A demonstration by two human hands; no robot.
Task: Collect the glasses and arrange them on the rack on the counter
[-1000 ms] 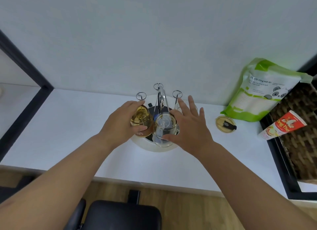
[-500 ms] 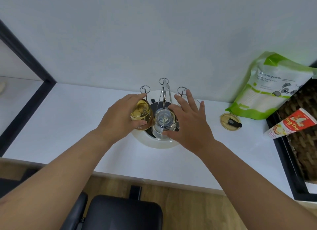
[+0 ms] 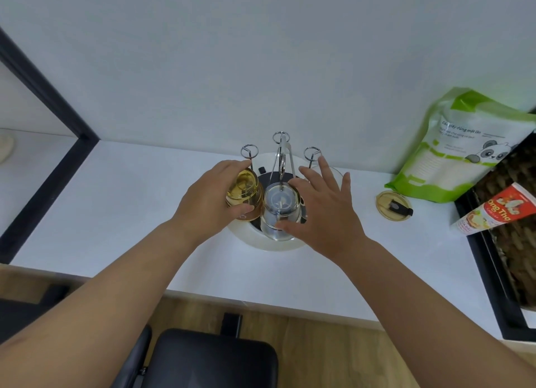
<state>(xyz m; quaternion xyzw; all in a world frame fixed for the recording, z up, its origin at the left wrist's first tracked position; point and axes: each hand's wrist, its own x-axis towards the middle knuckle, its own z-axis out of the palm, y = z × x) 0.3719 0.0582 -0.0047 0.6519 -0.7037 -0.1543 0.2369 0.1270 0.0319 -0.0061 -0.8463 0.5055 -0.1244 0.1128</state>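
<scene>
- A black frame [image 3: 43, 97] runs diagonally at the far left, with a pale ledge behind it.
- A white counter [image 3: 116, 213] stretches across the view against a plain pale wall [image 3: 261, 54]; wooden floor [image 3: 304, 344] shows below its front edge.
- One black padded seat [image 3: 211, 358] sits at the bottom, under the counter edge.
- The left hand [image 3: 203, 205] is wrapped around one amber glass [image 3: 245, 192], thumb in front and fingers behind; the glass is upside down over the left side of the rack.
- The rack [image 3: 280, 153] stands on a round white base [image 3: 261, 240] near the wall, in the middle of the counter. Three wire posts with ring tops rise bare behind the hands.
- One clear glass [image 3: 280, 213] sits upside down on the rack's front, touching the amber glass.
- The right hand [image 3: 324, 213] holds the clear glass lightly, thumb at its lower edge and first finger near its top, the other fingers spread open.
- Another clear rim shows faintly behind the right hand; whether it is a third glass I cannot tell.
- One round amber lid [image 3: 393, 205] with a black tab lies flat to the right of the rack.
- One green and white pouch [image 3: 464, 150] with a panda leans on the wall.
- One red and white tube [image 3: 499, 211] rests on a wicker tray [image 3: 519, 242] with a black edge at the far right.
</scene>
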